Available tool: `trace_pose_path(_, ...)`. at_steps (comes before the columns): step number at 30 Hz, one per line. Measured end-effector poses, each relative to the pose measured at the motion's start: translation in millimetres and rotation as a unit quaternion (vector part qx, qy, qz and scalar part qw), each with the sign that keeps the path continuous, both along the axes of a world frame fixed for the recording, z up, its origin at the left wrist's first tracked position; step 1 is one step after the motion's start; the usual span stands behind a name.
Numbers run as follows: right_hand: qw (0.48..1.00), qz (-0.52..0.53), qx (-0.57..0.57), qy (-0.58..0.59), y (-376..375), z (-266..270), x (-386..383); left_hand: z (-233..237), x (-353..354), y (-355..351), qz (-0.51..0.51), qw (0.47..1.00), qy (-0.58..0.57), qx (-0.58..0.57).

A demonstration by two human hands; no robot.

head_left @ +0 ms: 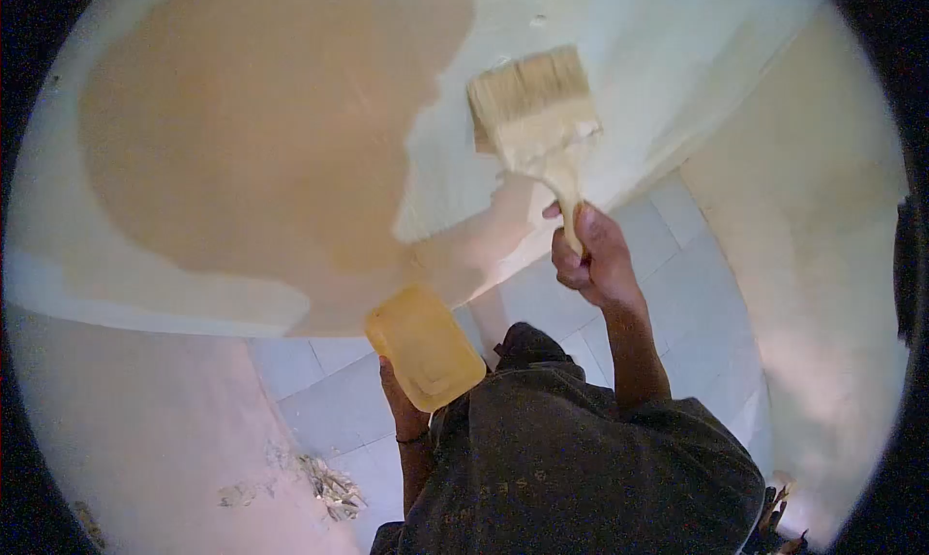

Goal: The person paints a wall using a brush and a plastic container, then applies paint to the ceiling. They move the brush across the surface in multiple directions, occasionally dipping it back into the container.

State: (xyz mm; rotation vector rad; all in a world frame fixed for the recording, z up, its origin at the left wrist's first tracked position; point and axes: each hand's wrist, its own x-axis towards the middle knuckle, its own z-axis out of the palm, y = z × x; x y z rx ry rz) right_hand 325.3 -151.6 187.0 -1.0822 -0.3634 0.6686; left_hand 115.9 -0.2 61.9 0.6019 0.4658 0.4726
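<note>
A wide paintbrush [547, 149] is gripped by its handle in my right hand [598, 260], fingers wrapped round it. Its bristles point up and overlap the pale wall [445, 182] in this view; paint coats the lower bristles and the ferrule. Low in front of my body, my left hand [404, 405] holds a yellowish rectangular plastic tub [426, 350] by its side, with the fingers mostly hidden behind it. The tub is tilted, and some pale residue shows inside. Left of the brush, a large tan patch [261, 120] with an uneven edge spreads over the wall.
Light grey floor tiles [542, 289] lie below the wall. A second wall [803, 207] rises on the right, and a pale surface [145, 410] runs along the left. Near the lower left lies a pile of whitish scraps [332, 487]. Dark objects [774, 516] sit at lower right.
</note>
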Motion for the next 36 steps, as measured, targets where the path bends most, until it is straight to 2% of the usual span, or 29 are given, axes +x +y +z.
trace_pose_path(2,0.999,0.005,-0.012,0.035,-2.9,-19.1,-6.2,1.4,-0.5,7.2,0.012,0.999,-0.005,-0.034)
trace_pose_path(4,0.995,0.019,-0.028,0.089,-6.1,-32.5,-10.3,7.3,0.1,11.3,0.014,0.993,0.082,0.088)
trace_pose_path(7,0.988,0.064,-0.058,0.130,-36.7,-42.7,9.8,-23.8,13.2,10.5,0.001,0.995,0.064,0.076)
trace_pose_path(8,0.987,0.080,-0.071,0.120,-42.5,-48.0,6.7,-20.3,9.8,10.7,0.006,0.995,0.060,0.076)
trace_pose_path(11,0.979,0.110,-0.086,0.146,-54.2,-65.5,5.5,-5.2,13.8,-1.1,0.024,0.998,0.027,0.048)
trace_pose_path(14,0.976,0.121,-0.162,0.082,-50.9,-69.4,4.3,11.6,37.5,-10.2,0.059,0.996,-0.048,0.041)
trace_pose_path(16,0.971,0.120,-0.189,0.088,-57.1,-83.8,1.9,32.0,56.3,-33.4,0.119,0.993,0.012,0.019)
trace_pose_path(19,0.959,0.094,-0.254,0.087,-59.2,-123.3,-4.2,68.8,72.3,-70.9,0.102,0.990,0.082,0.042)
trace_pose_path(20,0.954,0.090,-0.249,0.143,-62.1,-139.6,-8.9,55.9,68.2,-75.4,0.095,0.989,0.081,0.084)
trace_pose_path(21,0.954,0.096,-0.246,0.143,-64.4,-168.7,-12.5,48.6,62.5,-77.8,0.101,0.988,0.082,0.086)
trace_pose_path(23,0.912,0.122,-0.140,0.365,-67.4,-214.8,-17.9,34.5,48.6,-83.1,0.105,0.992,0.052,0.036)
trace_pose_path(24,0.905,0.122,-0.178,0.366,-68.7,-224.6,-17.6,26.9,40.2,-83.5,0.112,0.991,0.058,0.040)
trace_pose_path(25,0.903,0.130,-0.176,0.369,-68.3,-237.1,-19.4,17.7,30.5,-84.4,0.114,0.971,0.132,0.161)
trace_pose_path(26,0.904,0.121,-0.191,0.362,-66.6,-238.8,-21.5,16.7,24.5,-85.7,0.114,0.932,0.203,0.277)
trace_pose_path(27,0.905,0.110,-0.208,0.356,-69.7,-234.5,-22.0,22.0,21.8,-91.3,0.116,0.930,0.210,0.277)
trace_pose_path(28,0.901,0.116,-0.207,0.364,-76.8,-241.4,-17.6,19.5,23.5,-104.4,0.154,0.964,0.156,0.149)
trace_pose_path(29,0.924,0.114,-0.204,0.303,-74.1,-230.9,-15.3,19.1,21.4,-111.6,0.191,0.977,0.094,0.017)
trace_pose_path(30,0.944,0.111,-0.199,0.240,-75.5,-223.4,-17.1,10.1,13.5,-118.3,0.188,0.958,0.172,0.130)
trace_pose_path(33,0.955,0.111,-0.215,0.172,-75.2,-187.8,-23.3,2.1,6.1,-122.2,0.215,0.959,0.147,0.108)
trace_pose_path(34,0.956,0.120,-0.199,0.178,-106.6,-194.1,12.9,-9.6,43.4,-153.3,0.221,0.955,0.152,0.124)
trace_pose_path(36,0.958,0.132,-0.156,0.200,-112.3,-181.5,15.5,-16.9,46.2,-154.5,0.244,0.950,0.151,0.126)
